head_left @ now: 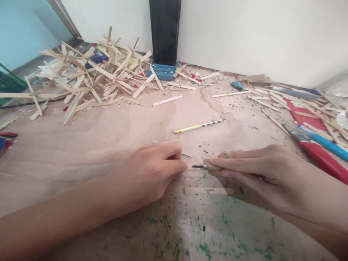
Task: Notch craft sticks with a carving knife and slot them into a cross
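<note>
My right hand [261, 170] grips a small carving tool [212, 167] with a pale handle, a metal collar and a thin dark tip pointing left. That tip is just right of my left thumb. My left hand [154, 168] is closed in a pinch on what looks like a wooden craft stick [199, 169], its thin edge showing under the tool; most of it is hidden by my fingers. Behind the left hand, the end of another craft stick [187, 154] shows. One more craft stick [208, 190] with a dark mark at its middle lies flat in front.
A patterned pencil [198, 127] lies beyond my hands. Craft sticks [103, 72] are heaped at back left. A black upright object [165, 32] stands on a blue base [164, 71]. At right are a red-handled tool [323, 161], a blue pen-like object [323, 141] and scattered sticks.
</note>
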{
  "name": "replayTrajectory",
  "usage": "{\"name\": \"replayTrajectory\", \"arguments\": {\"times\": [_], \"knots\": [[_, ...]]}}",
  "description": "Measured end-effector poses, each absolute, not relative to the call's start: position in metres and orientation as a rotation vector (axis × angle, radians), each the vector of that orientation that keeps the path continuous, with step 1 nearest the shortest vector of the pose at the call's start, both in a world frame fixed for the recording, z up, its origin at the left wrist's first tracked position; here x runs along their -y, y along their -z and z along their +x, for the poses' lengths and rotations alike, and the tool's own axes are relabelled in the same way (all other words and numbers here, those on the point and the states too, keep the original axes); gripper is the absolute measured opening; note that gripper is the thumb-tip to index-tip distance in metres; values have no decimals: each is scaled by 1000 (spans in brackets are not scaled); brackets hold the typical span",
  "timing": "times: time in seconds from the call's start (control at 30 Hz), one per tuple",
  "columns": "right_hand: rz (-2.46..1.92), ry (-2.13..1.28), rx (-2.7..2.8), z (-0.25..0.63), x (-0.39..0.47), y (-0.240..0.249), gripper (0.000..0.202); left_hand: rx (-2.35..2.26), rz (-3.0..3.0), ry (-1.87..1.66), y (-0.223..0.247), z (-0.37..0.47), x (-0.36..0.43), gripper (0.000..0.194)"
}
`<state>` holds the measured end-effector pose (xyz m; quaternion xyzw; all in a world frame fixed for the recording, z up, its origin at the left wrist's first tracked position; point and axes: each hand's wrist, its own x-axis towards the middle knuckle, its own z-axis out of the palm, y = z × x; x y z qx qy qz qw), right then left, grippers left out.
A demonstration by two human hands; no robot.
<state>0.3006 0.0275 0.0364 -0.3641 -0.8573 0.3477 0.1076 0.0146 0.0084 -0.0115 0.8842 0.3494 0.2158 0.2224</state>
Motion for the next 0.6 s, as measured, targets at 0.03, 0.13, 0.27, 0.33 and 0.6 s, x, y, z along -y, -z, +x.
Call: {"name": "replayTrajectory", "arguments": {"times": [0.03,0.13,0.27,0.33,0.6], "knots": [[-1083,-1062,2513,300,-28,-37,31,-968,2450,-601,11,15,-8,33],[-1113,-1195,2465,300,-29,-36,31,-969,2480,-614,11,14,-8,32],[-1196,-1394,2371,300,-31,-37,32,-973,2487,-614,10,15,-8,32],[-1235,-1483,2321,299,-31,-38,33,-977,2482,-608,10,16,-8,32],[-1409,-1799,1951,294,-29,-41,30,-981,2489,-582,11,16,-7,31]]}}
